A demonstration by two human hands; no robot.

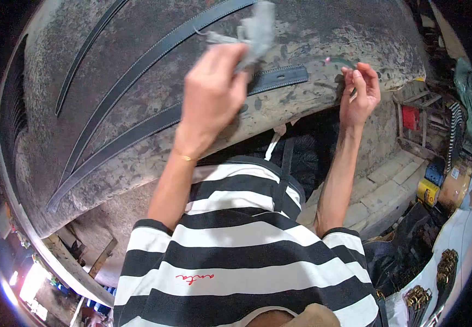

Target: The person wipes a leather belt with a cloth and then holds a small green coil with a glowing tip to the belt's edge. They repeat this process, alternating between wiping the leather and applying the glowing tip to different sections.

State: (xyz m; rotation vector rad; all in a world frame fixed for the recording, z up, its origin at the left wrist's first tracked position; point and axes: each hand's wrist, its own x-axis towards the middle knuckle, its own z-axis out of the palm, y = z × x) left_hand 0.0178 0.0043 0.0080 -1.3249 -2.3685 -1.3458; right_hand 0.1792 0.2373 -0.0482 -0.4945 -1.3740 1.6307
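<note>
My left hand (214,87) is closed around a grey cloth (259,32), blurred by motion, above the worktop. Below and behind that hand lies a dark leather belt strap (132,133) with pale edge stitching; its slotted end (280,78) points toward my right hand. My right hand (359,92) is raised over the near edge, thumb and fingertips pinched together. A faint greenish curved streak with a pinkish tip shows by those fingertips; what they hold, if anything, is too small to make out.
Two more dark straps, a long stitched one (157,52) and a shorter one (86,57), lie on the stained worktop (345,32). At right are a wooden stool (425,117), a yellow tin (427,192), a cardboard box (455,185) and bundled brass-coloured buckles (418,297).
</note>
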